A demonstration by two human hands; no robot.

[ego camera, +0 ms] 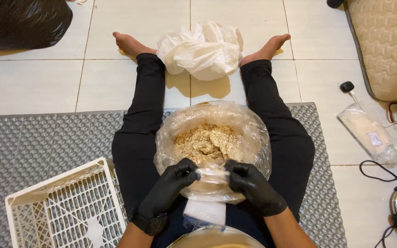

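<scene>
- A floor of pale square tiles (pixel 28 85) fills the view, seen from above by a person sitting on it with legs spread and bare feet.
- A grey embossed mat (pixel 37 142) lies under the person, across the tiles.
- A quilted beige cushion (pixel 387 46) sits at the upper right; a black plastic sack (pixel 21 20) at the upper left.
- A large clear bag of tan crackers (pixel 210 140) stands between the thighs, mouth open.
- A white slatted crate (pixel 67 209) rests on the mat just beside the left thigh.
- A crumpled white plastic bag (pixel 203 48) lies between the feet.
- A clear packet (pixel 368 133) and dark cables lie to the right.
- The left hand (pixel 173 183) and right hand (pixel 249 181), both in black gloves, are close together, each pinching an edge of a small clear bag (pixel 212 173) in front of the cracker bag.
</scene>
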